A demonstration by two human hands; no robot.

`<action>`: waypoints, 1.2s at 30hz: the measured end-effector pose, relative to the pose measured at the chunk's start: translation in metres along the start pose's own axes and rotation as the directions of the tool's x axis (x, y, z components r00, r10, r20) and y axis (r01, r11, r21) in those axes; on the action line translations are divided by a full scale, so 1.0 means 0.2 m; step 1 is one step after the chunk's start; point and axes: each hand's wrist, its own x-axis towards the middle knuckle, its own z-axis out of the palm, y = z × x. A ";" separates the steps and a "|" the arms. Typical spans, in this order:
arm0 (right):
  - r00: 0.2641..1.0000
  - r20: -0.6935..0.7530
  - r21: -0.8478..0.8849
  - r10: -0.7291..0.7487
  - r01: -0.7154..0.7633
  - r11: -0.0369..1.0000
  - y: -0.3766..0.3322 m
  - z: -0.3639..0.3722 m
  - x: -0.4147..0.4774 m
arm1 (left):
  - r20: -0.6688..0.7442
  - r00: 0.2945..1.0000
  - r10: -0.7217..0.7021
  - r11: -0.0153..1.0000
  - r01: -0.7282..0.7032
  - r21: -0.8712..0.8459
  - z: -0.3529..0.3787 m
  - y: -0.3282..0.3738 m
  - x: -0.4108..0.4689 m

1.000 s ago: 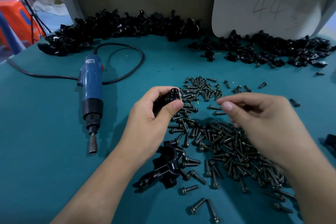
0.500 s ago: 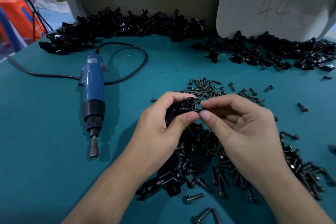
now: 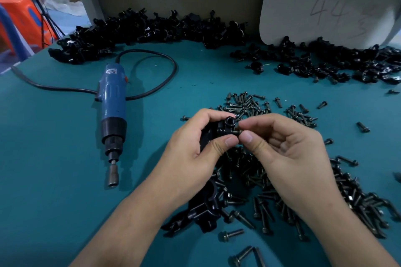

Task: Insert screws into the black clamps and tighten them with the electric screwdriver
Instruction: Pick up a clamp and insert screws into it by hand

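Neither hand grips the blue electric screwdriver (image 3: 112,110); it lies far left on the teal table (image 3: 54,158), bit end toward me. I see the left hand (image 3: 195,143) curled around a small black plastic clamp (image 3: 219,131), held above the table. A dark metal screw (image 3: 236,132) lies level, tip at the clamp's side hole, pinched by thumb and forefinger of the right hand (image 3: 288,149). I judge the push must go leftward along this axis; the left hand is nearer to the screwdriver.
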 end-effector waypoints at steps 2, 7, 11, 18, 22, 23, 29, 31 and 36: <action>1.000 0.005 -0.037 0.017 -0.017 0.999 0.01 0.01 0.00 | -0.007 1.000 0.004 1.000 -0.004 0.014 0.00 0.00 0.00; 1.000 0.002 -0.196 -0.017 0.018 0.980 0.02 0.02 -0.01 | -0.010 1.000 -0.002 1.000 0.002 0.015 0.00 0.00 0.00; 0.999 0.022 -0.294 -0.042 0.047 0.955 0.03 0.03 -0.01 | -0.015 1.000 -0.008 1.000 0.008 0.005 0.01 -0.01 0.01; 0.987 -0.013 -0.257 -0.159 0.151 0.955 0.04 0.03 -0.01 | -0.025 0.999 -0.031 1.000 0.031 -0.005 0.01 0.00 0.01; 0.988 -0.031 -0.210 -0.151 0.142 0.967 0.03 0.04 -0.01 | -0.021 0.999 -0.049 0.998 0.048 -0.035 0.00 0.00 0.01; 0.992 -0.029 -0.198 -0.126 0.118 0.973 0.02 0.04 -0.01 | -0.018 0.998 -0.053 0.998 0.052 -0.043 0.00 0.00 0.01; 0.998 -0.021 -0.242 -0.065 0.058 0.969 0.03 0.04 -0.01 | -0.005 0.999 -0.048 0.998 0.048 -0.033 0.00 0.00 0.01; 0.998 -0.015 -0.230 -0.069 0.064 0.971 0.02 0.04 -0.01 | -0.008 0.999 -0.042 0.998 0.042 -0.042 0.00 0.00 0.01; 0.999 -0.052 -0.040 -0.018 0.016 0.999 0.00 0.04 0.00 | -0.007 1.000 -0.022 0.999 0.022 -0.025 0.00 0.01 0.01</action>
